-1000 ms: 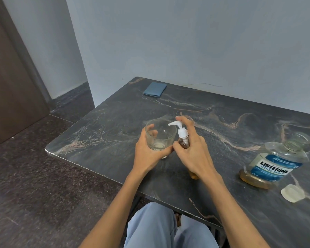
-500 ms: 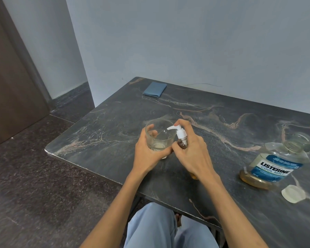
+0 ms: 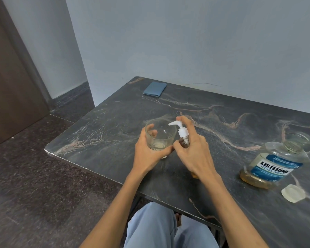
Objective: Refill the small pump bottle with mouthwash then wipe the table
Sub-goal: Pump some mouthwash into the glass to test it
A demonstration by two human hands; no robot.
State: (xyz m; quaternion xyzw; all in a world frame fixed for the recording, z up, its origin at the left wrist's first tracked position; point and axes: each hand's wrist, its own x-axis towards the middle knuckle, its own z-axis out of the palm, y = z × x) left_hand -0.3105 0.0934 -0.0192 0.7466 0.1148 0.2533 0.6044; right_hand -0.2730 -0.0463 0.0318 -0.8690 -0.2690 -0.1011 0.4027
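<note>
On the dark marbled table point(image 3: 115, 126), a folded blue cloth point(image 3: 154, 89) lies far behind the glass tumbler point(image 3: 160, 136), near the wall. The left hand point(image 3: 149, 153) wraps its fingers round the tumbler, which has a little pale liquid at the bottom. Just right of the tumbler, touching it, the right hand point(image 3: 191, 151) grips the small pump bottle point(image 3: 183, 138), index finger on the white pump head, nozzle over the tumbler's rim. Well right of the tumbler stands an uncapped Listerine mouthwash bottle point(image 3: 274, 164), its clear cap point(image 3: 293, 192) just in front.
</note>
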